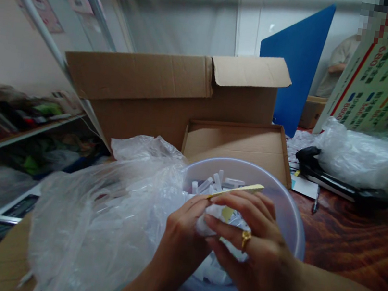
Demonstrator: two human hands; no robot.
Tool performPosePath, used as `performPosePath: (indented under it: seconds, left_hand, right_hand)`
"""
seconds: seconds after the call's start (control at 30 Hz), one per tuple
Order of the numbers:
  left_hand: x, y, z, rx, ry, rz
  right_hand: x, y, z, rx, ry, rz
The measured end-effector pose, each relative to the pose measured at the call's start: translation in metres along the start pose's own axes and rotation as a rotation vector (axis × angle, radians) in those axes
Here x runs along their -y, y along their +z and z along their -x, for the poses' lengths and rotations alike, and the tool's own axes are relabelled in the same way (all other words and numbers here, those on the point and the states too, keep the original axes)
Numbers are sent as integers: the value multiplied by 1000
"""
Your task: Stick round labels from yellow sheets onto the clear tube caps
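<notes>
White, soft-looking piece (pixel 209 221) sits between my hands, over the near part of the basin (pixel 297 219). Hands are together: left hand (pixel 186 229) closed round the piece, right hand (pixel 264 251) pinching it from the other side, gold ring (pixel 246 241) on one finger. Left fingertips are hidden, and I can't tell what the piece is. Thin yellow strip (pixel 246 189) pokes out above my knuckles; can't tell if it's attached.

Basin is translucent, holding small clear-whitish pieces (pixel 206 185); my hands and forearms cover a good share of them. Plastic bag (pixel 95 218) slumps against its left side, contents unclear.

Writing: signboard (pixel 374 85) at upper right is tilted, I can read "680" and "98"; the smaller characters are too blurred. Its top edge is pixelated and its right side cut off. A person (pixel 338 60) is partly hidden behind it.

Table (pixel 347 241) is dark reddish wood grain. On it: pen (pixel 315 206), black device (pixel 341 183) partly under clear plastic (pixel 364 151). Behind the basin: shallow cardboard tray (pixel 238 145), open carton (pixel 168 122), blue board (pixel 294 63). Cluttered shelf (pixel 16 136) on the left, blurred. Pale walls.
</notes>
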State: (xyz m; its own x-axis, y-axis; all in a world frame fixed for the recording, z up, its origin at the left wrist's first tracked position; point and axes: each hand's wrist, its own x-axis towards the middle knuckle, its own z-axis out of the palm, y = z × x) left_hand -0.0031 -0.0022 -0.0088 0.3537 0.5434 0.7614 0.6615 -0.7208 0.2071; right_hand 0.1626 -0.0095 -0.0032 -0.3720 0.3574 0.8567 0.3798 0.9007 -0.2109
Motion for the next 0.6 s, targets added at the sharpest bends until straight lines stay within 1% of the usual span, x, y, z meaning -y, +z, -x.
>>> performPosePath:
  seconds: [0.1,0.17,0.2,0.27,0.3,0.37,0.43,0.47,0.53,0.6]
  left_hand:
    - [2,-4,-4,-76,-18,-39]
    - [4,-7,-7,-114,-97,-25]
    - [4,-9,-9,-117,-173,30]
    - [3,-13,-12,-82,-395,221]
    - [2,-14,-13,-52,-512,338]
    - [-3,-15,-13,-5,-690,572]
    - [-13,-12,-12,33,-805,739]
    - [-19,-10,-11,48,-850,792]
    - [-32,-4,-8,81,-920,828]
    - [-43,1,-6,59,-944,850]
  right_hand:
    - [7,-8,-3,155,-8,-89]
    - [7,-14,-6,152,-2,-188]
    - [5,-16,-7,119,1,-212]
    - [0,-17,-8,43,2,-183]
    - [-4,-15,-8,46,-9,-146]
    - [-9,-8,-5,148,-54,-82]
    - [-10,1,-1,270,-91,-37]
    - [-9,5,1,290,-93,-19]
    - [-5,10,6,270,-76,5]
    - [-1,11,9,262,-79,28]
